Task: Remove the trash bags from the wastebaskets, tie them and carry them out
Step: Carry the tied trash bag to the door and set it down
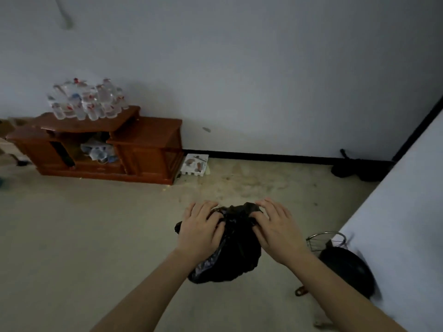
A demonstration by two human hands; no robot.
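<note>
Two hands meet on one black trash bag (pixel 230 255), low in the view at about six o'clock. The left hand (pixel 201 226) lies over the bag's upper left side, its fingers bent down onto the bunched plastic and its thumb pressed into the folds, pinching the gathered top. The right hand (pixel 275 228) mirrors it on the upper right, its thumb and first fingers nipping a twist of plastic while the other fingers arch above it. Between the two hands the bag's mouth is crumpled into a ragged peak. The body of the bag bulges below the wrists; whether it rests on the floor (pixel 96 236) or hangs just above it I cannot tell.

At four o'clock from the bag, near it, stands a wire wastebasket (pixel 318 240), partly covered by a dark rounded shape (pixel 347 271), blurred, that I cannot identify. A small brown object (pixel 300 291) lies on the floor just below them. A pale flat surface (pixel 407 212) fills the three o'clock edge.

Well apart, at ten o'clock, a low reddish wooden cabinet (pixel 148 144) stands against the grey wall (pixel 239 68), with a heap of clear plastic bottles (pixel 86 99) on top and more clutter in its open middle shelf. Just beside its right end leans a white tray (pixel 194 165). At two o'clock a dark heap (pixel 354 168) sits by the black baseboard (pixel 263 155).
</note>
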